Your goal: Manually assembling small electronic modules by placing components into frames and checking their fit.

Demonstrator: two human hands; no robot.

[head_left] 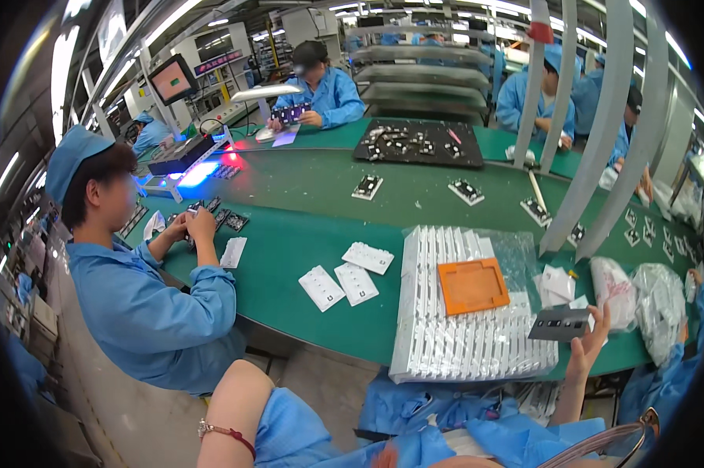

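My right hand is raised over the right end of the white ribbed tray, fingers closed on the edge of a thin dark grey plate. That plate has a row of small square openings. Further left on the same tray lies an orange rectangular frame, its middle recessed. Clear plastic wrap covers part of the tray. My left arm bends at the lower left, with bracelets at the wrist; its hand is outside the picture. White rectangular cards lie on the green table left of the tray.
A co-worker in blue handles small parts at the left. Beyond, a green belt carries black-and-white assemblies. A black mat holds more of them. Grey metal posts rise at the right, near plastic-wrapped bundles.
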